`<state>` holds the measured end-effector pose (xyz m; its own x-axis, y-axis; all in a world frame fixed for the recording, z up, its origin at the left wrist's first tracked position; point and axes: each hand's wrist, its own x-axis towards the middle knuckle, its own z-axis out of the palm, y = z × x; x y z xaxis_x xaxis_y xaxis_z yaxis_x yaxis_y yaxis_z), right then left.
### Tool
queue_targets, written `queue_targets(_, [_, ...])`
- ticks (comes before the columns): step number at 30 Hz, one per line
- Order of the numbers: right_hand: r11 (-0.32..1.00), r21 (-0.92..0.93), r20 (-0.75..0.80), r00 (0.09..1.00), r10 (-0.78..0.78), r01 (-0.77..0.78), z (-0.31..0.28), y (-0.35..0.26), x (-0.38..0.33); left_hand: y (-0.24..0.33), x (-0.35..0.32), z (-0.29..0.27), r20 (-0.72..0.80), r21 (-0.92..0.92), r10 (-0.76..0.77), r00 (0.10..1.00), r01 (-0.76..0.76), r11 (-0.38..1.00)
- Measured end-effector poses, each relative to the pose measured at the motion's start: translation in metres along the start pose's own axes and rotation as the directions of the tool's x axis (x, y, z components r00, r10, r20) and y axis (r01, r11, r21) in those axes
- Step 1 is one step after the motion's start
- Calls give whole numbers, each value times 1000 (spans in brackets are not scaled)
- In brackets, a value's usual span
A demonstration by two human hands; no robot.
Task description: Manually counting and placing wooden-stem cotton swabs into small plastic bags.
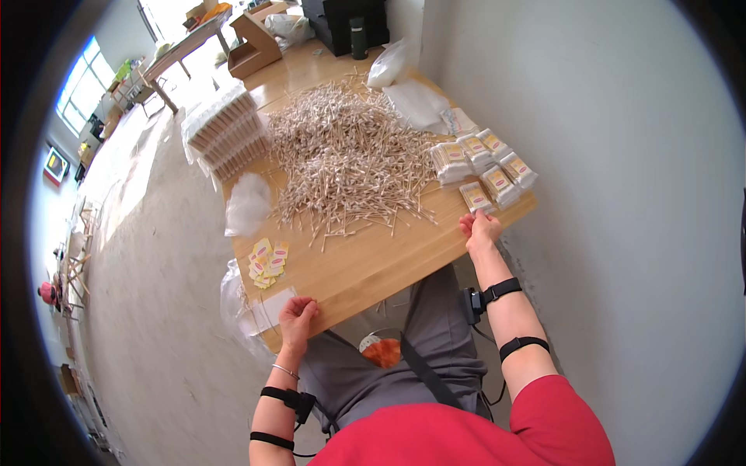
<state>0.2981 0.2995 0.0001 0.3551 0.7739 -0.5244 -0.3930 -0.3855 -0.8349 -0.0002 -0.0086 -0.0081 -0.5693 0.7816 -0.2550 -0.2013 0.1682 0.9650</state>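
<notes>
At the near left corner of the table, my left hand has its fingers curled together beside a flat white sheet or bag. What those fingers hold, if anything, is hidden. Over by the right edge, my right hand pinches the near end of a small pack of cotton swabs with a yellow and white label. Several similar packs stand close together just beyond it. A big loose heap of cotton swabs covers the middle of the table.
Yellow and white label cards lie scattered at the left. A clear plastic bag and stacked bundles of swabs line the left edge. White plastic bags, a dark bottle and an open cardboard box are farther back. A wall runs along the right.
</notes>
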Motion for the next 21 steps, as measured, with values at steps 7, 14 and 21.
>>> queue_targets(7, [997, -47, 28, 998, -62, 63, -7, 5, 9, 5, 4, -1, 42, -61, -31, 999, 33, 998])
queue_targets(14, [939, -117, 200, 934, -297, 324, -26, 18, -20, -1, 1, -3, 34, -32, 1, 999, 0, 1000])
queue_targets(21, [806, -189, 231, 823, -520, 562, -35, -41, -19, -4, 2, -5, 57, -105, 2, 998, 4, 994])
